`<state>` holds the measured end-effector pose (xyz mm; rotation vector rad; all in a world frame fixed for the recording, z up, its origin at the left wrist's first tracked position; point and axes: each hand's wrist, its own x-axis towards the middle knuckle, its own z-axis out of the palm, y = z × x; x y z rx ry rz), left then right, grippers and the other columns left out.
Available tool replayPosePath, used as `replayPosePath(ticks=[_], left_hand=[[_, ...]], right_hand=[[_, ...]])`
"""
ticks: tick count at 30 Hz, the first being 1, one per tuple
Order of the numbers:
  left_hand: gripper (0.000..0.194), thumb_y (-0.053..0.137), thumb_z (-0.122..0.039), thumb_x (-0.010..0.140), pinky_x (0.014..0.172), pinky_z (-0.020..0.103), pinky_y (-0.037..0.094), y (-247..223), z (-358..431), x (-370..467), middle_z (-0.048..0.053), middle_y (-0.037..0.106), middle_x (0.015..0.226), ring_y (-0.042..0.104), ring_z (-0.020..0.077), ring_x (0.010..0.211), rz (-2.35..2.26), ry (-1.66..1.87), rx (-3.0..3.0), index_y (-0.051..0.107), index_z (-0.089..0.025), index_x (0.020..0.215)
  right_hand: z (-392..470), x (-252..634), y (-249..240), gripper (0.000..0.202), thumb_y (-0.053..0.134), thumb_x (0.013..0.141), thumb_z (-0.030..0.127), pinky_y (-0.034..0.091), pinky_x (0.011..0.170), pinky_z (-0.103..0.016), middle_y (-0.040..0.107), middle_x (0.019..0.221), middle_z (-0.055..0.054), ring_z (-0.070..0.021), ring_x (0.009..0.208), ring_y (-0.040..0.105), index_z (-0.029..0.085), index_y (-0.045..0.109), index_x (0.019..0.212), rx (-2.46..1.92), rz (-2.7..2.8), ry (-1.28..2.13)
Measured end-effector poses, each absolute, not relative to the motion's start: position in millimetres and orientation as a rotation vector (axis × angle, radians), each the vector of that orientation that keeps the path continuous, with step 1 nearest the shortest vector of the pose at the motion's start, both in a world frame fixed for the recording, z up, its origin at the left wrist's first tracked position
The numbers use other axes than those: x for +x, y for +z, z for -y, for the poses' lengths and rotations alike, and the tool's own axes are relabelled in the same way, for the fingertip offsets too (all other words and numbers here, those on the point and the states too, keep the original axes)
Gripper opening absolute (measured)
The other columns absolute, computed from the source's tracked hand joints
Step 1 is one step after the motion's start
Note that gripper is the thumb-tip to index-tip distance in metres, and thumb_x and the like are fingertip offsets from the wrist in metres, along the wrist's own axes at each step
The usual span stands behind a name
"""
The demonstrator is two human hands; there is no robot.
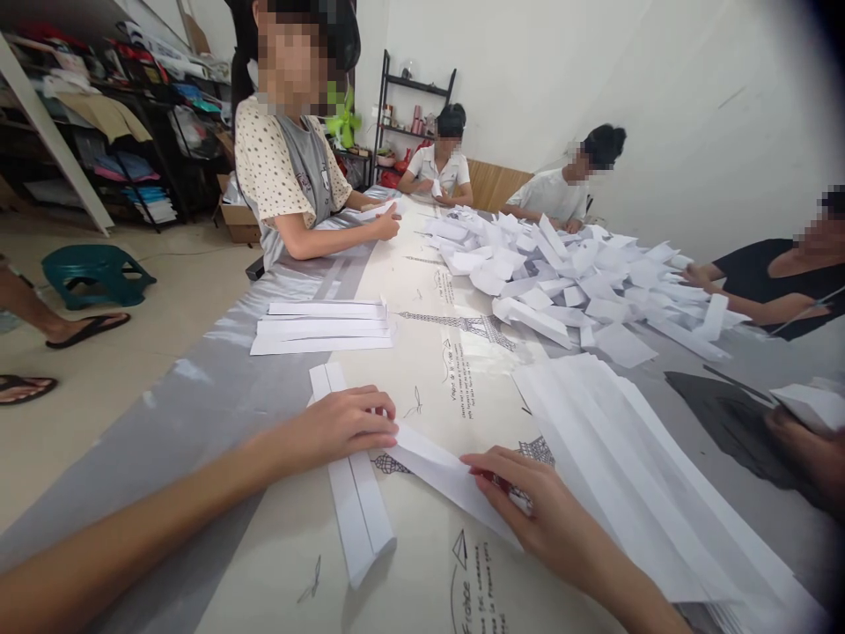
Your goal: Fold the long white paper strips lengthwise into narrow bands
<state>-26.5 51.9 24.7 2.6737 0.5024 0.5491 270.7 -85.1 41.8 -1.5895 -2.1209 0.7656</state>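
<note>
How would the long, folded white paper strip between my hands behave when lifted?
The folded white paper strip is probably light, being thin paper; its lengthwise fold likely adds stiffness, but its narrow length may droop.

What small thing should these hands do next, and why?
Perhaps run the right grip along the paper strip to flatten it: it looks loosely folded, the left grip is at its far end, and the row of strips beyond lies flatter.

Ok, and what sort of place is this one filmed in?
Probably a small workshop, perhaps in a home. A long covered table bears a big heap of folded paper, and a black rack and a plastic stool stand in the same room.
</note>
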Motion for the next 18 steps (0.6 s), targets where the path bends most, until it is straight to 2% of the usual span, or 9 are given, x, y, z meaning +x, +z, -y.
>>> replayPosePath(ticks=[7, 12, 18], left_hand=[[0.03, 0.037, -0.026, 0.112, 0.073, 0.028, 0.05, 15.9, -41.6, -12.5, 0.004, 0.07, 0.094, 0.066, 0.017, 0.086, -0.676, 0.779, 2.914, 0.065, -0.016, 0.107], [0.028, 0.036, -0.016, 0.11, 0.076, 0.031, 0.048, 9.8, -42.1, -3.3, 0.004, 0.065, 0.089, 0.061, 0.0182, 0.082, -0.695, 0.774, 3.026, 0.061, -0.015, 0.096], [0.023, 0.042, -0.007, 0.104, 0.087, 0.037, 0.047, 6.2, -42.1, -5.1, 0.006, 0.063, 0.095, 0.059, 0.0206, 0.09, -0.67, 0.77, 3.042, 0.06, -0.017, 0.093]], right_hand=[[87.4, 271.7, 33.9, 0.044, 0.032, 0.108, 0.021, 0.055, 0.065, -0.035, 0.067, 0.1, -0.006, -0.0186, 0.073, 0.064, 0.031, 0.052, 0.146, -1.556, 2.265, 0.488], [85.3, 268.3, 28.6, 0.052, 0.026, 0.105, 0.013, 0.057, 0.062, -0.034, 0.063, 0.116, -0.011, -0.0162, 0.071, 0.064, 0.03, 0.054, 0.145, -1.528, 2.346, 0.33], [85.8, 264.0, 25.5, 0.042, 0.035, 0.106, 0.02, 0.059, 0.066, -0.035, 0.06, 0.118, -0.012, -0.0198, 0.079, 0.066, 0.028, 0.055, 0.142, -1.547, 2.415, 0.274]])
